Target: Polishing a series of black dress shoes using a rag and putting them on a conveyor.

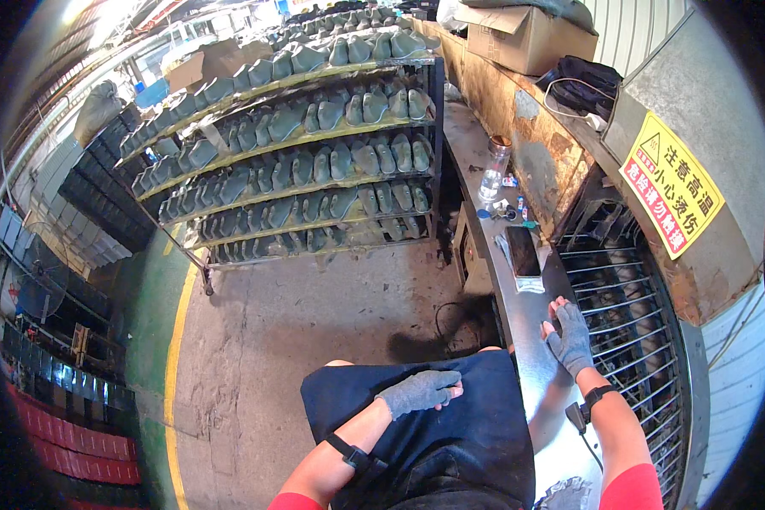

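My left hand (421, 393), in a grey fingerless glove, rests on the dark blue cloth (484, 416) over my lap. Its fingers lie loosely on the cloth, and nothing shows in them. My right hand (569, 338), gloved the same way, lies on the shiny metal ledge (518, 327) at my right. Its thumb stands apart from the fingers, and it holds nothing. Just beyond it on the ledge is a dark flat device like a phone (523, 251). Each wrist wears a black strap.
Along my right runs a conveyor of metal bars (625, 331) under a hood with a yellow-red warning sign (673, 185). A clear bottle (490, 183) and small items stand farther along the ledge. Ahead, a rack (438, 153) carries several rows of grey-green shoe-shaped pieces. A cardboard box (518, 38) sits above.
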Available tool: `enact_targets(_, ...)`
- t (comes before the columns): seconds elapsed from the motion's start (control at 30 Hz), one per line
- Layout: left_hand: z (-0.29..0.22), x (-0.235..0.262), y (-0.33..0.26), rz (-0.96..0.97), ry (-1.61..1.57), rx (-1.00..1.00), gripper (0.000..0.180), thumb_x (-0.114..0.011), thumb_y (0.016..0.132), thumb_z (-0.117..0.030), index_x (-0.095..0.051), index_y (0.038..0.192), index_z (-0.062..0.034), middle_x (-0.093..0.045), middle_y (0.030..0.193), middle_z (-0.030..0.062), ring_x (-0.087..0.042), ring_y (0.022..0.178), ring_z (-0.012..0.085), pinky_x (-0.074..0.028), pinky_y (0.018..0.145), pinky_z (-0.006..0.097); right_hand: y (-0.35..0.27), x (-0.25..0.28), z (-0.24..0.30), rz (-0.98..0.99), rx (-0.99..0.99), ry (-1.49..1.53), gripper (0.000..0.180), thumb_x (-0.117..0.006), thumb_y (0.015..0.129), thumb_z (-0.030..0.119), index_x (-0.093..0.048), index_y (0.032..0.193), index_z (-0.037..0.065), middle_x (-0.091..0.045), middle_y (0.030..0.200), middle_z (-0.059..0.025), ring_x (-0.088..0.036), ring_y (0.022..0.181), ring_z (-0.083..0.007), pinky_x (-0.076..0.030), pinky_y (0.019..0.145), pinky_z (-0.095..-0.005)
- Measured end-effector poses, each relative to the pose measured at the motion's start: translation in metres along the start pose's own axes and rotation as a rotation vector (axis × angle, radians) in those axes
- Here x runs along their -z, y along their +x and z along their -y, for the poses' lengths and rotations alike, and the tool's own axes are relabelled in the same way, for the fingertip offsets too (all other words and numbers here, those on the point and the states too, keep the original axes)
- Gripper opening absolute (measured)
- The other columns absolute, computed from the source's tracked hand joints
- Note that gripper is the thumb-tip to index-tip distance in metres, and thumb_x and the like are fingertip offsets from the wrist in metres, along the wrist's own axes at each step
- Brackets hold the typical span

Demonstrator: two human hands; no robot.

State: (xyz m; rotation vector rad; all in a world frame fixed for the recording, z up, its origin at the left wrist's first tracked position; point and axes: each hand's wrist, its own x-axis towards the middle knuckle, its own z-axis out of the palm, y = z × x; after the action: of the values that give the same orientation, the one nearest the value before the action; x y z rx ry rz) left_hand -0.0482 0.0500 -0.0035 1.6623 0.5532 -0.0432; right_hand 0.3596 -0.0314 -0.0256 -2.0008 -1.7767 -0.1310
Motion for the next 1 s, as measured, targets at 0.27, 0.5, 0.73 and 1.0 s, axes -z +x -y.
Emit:
enact_targets(0.27, 0.0067, -0.0018, 0.0012, -0.009, -0.017, -0.024, 0.018, -0.057, 0.11, -0.026, -0.062, 0.105, -0.0097, -0.062, 0.086, 0.0013, -0.061, 0.075, 0.0113, -0.054, 0.07, 0.03, -0.0004, -0.0001, 0.0, 0.016, -0.013, -0.002, 0.058, -0.075, 0.093, 0.03, -0.063, 0.143, 0.004, -0.058, 0.153, -0.0231, -0.052, 0.145, -0.0406, -0.039, 0.124, -0.0477)
enact_targets(0.5, -0.0024, -0.0008, -0.0008, -0.015, -0.008, 0.002, 0.021, -0.057, 0.111, -0.028, -0.064, 0.108, -0.0077, -0.062, 0.086, 0.0019, -0.059, 0.073, 0.0117, -0.054, 0.07, 0.031, -0.0007, 0.0014, 0.0011, 0.024, -0.023, -0.001, 0.058, -0.074, 0.093, 0.031, -0.063, 0.143, 0.003, -0.058, 0.153, -0.0234, -0.052, 0.145, -0.041, -0.039, 0.124, -0.048)
enact_targets(0.73, -0.0006, -0.001, -0.0006, -0.014, -0.005, 0.011, 0.021, -0.057, 0.111, -0.028, -0.064, 0.108, -0.008, -0.062, 0.085, 0.0016, -0.059, 0.073, 0.0112, -0.054, 0.071, 0.031, -0.0002, 0.0012, 0.0027, 0.023, -0.03, 0.002, 0.058, -0.074, 0.093, 0.031, -0.063, 0.143, 0.004, -0.058, 0.153, -0.0232, -0.052, 0.144, -0.0419, -0.041, 0.123, -0.0482)
enact_targets(1.0, 0.0008, -0.0009, -0.0003, -0.007, -0.02, -0.022, 0.022, -0.056, 0.112, -0.028, -0.063, 0.107, -0.0077, -0.062, 0.084, 0.0025, -0.058, 0.071, 0.0121, -0.052, 0.069, 0.031, -0.0008, -0.0004, 0.0004, 0.0, -0.008, -0.009, 0.057, -0.074, 0.093, 0.03, -0.064, 0.142, 0.004, -0.059, 0.152, -0.0234, -0.054, 0.143, -0.0421, -0.041, 0.122, -0.0484)
